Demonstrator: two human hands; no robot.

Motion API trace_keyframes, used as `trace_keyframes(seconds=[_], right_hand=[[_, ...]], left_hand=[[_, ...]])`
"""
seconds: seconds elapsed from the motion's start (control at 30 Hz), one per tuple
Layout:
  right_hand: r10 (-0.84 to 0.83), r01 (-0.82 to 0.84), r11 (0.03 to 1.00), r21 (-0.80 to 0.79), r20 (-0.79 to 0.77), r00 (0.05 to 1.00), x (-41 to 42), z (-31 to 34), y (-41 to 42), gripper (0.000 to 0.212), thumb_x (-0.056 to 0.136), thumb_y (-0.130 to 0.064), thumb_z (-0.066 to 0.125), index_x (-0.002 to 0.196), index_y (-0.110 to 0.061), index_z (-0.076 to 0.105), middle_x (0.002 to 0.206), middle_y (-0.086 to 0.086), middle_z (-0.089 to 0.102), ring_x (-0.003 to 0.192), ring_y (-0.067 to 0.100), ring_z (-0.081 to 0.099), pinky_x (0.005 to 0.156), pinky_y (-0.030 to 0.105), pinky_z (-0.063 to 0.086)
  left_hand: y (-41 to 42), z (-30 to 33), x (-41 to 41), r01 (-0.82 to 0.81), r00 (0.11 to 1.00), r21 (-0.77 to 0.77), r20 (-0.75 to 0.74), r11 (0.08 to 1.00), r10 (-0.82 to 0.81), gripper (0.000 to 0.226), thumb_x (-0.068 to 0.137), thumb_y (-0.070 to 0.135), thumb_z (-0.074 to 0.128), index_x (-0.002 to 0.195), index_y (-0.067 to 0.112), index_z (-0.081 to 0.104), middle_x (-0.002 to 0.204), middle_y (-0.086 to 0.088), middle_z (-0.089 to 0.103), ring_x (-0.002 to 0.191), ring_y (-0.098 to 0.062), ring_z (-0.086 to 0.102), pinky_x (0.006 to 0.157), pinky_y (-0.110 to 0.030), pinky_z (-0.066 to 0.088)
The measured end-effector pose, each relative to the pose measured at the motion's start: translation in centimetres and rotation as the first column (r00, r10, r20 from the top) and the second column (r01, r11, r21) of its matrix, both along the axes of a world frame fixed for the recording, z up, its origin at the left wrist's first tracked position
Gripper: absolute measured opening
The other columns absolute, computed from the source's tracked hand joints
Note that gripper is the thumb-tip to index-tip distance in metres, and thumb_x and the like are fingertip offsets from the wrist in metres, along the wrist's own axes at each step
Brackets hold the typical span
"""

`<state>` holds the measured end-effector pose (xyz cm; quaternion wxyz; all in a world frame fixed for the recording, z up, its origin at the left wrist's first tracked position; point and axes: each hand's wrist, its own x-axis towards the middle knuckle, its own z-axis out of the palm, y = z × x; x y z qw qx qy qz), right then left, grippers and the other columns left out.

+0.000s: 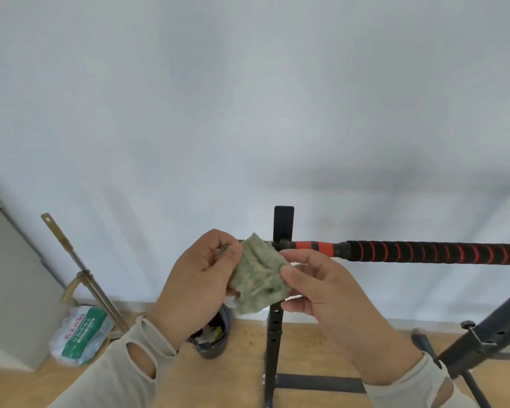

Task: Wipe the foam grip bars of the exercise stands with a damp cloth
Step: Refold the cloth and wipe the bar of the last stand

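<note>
A green-grey damp cloth (258, 276) is held up between both hands in front of the black upright stand (283, 223). My left hand (199, 282) pinches its left edge with thumb and fingers. My right hand (324, 288) pinches its right edge. The black foam grip bar (436, 252) with red spiral stripes runs from the stand's top off the right edge, just behind and right of the cloth. The cloth does not touch the foam part.
A second black stand leg (483, 340) slants at the lower right. On the wooden floor (321, 343) sit a dark bucket (215, 340) and a pack of water bottles (80, 337). A brass-coloured pole (83, 269) leans on the white wall at left.
</note>
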<state>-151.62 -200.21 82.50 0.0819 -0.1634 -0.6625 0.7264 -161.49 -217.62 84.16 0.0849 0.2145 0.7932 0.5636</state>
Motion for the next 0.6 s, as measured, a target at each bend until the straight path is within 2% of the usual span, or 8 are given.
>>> trace_keyframes(seconds=[0.1,0.17,0.23,0.33,0.4,0.5,0.57,0.6], right_hand=[[-0.012,0.011,0.945,0.328,0.002,1.0,1.1,0.3,0.6,0.009,0.097,-0.025,0.067,0.09,-0.023,0.073,0.085,0.0,0.075,0.075,0.015,0.068,0.071,0.027,0.057],[-0.011,-0.018,0.875,0.484,0.056,0.998,1.6,0.2,1.1,0.01,0.093,-0.03,0.07,0.083,-0.027,0.07,0.087,-0.008,0.073,0.077,0.011,0.067,0.071,0.024,0.054],[0.008,-0.068,0.831,0.553,0.111,0.994,2.1,-0.1,1.2,0.011,0.091,-0.043,0.07,0.088,-0.032,0.068,0.099,-0.023,0.068,0.086,0.004,0.066,0.075,0.017,0.05],[0.1,-0.111,0.887,0.449,0.048,0.994,2.4,0.6,1.3,0.029,0.091,-0.051,0.068,0.118,-0.047,0.06,0.126,-0.035,0.057,0.118,-0.006,0.055,0.095,0.016,0.043],[0.243,-0.212,0.897,0.387,-0.033,0.969,2.2,1.7,1.2,0.04,0.093,-0.04,0.072,0.13,-0.045,0.057,0.134,-0.027,0.06,0.128,-0.003,0.053,0.109,0.026,0.041],[0.383,-0.334,0.897,0.29,-0.135,0.914,1.7,2.7,1.1,0.018,0.095,-0.02,0.073,0.112,-0.014,0.071,0.107,0.003,0.076,0.105,0.017,0.071,0.101,0.048,0.053],[0.359,-0.314,0.914,0.257,-0.15,0.921,1.7,3.0,1.4,0.025,0.09,-0.027,0.077,0.091,-0.004,0.068,0.084,0.012,0.068,0.08,0.025,0.063,0.083,0.054,0.053],[0.35,-0.303,0.912,0.275,-0.141,0.926,1.7,3.1,1.7,0.032,0.088,-0.032,0.08,0.084,-0.004,0.064,0.078,0.011,0.06,0.074,0.024,0.056,0.074,0.049,0.048]], left_hand=[[-0.2,0.8,1.0,-0.085,0.957,-0.156,-0.289,0.984,0.037,0.013,0.097,0.03,0.057,0.086,0.03,0.064,0.092,0.016,0.066,0.086,-0.002,0.063,0.073,-0.016,0.049],[-0.2,1.7,1.5,-0.092,0.949,-0.106,-0.31,0.99,0.055,0.013,0.095,0.024,0.059,0.084,0.028,0.066,0.099,0.019,0.067,0.098,-0.003,0.063,0.076,-0.013,0.047],[-0.1,2.7,1.8,0.03,0.965,-0.079,-0.257,0.996,-0.05,0.015,0.098,0.02,0.056,0.086,0.022,0.066,0.088,0.006,0.072,0.084,-0.01,0.068,0.071,-0.019,0.05],[0.2,4.2,2.4,0.274,0.931,-0.122,-0.217,0.954,-0.295,0.017,0.103,0.023,0.053,0.09,0.02,0.064,0.074,-0.006,0.069,0.06,-0.016,0.063,0.059,-0.027,0.05],[0.5,4.7,2.5,0.304,0.912,-0.154,-0.239,0.94,-0.334,0.016,0.102,0.027,0.055,0.09,0.022,0.065,0.072,-0.008,0.067,0.057,-0.013,0.059,0.056,-0.024,0.048],[1.0,5.6,2.6,0.29,0.903,-0.125,-0.293,0.949,-0.314,0.018,0.1,0.028,0.057,0.089,0.018,0.068,0.078,-0.004,0.067,0.064,-0.009,0.059,0.059,-0.02,0.047],[0.8,5.8,2.6,0.257,0.923,-0.062,-0.281,0.965,-0.264,0.019,0.099,0.026,0.058,0.088,0.014,0.068,0.079,-0.003,0.067,0.061,-0.01,0.06,0.056,-0.019,0.048],[0.8,5.8,2.6,0.243,0.937,-0.017,-0.254,0.97,-0.239,0.019,0.099,0.024,0.058,0.088,0.011,0.067,0.077,-0.003,0.066,0.057,-0.011,0.06,0.053,-0.019,0.048]])
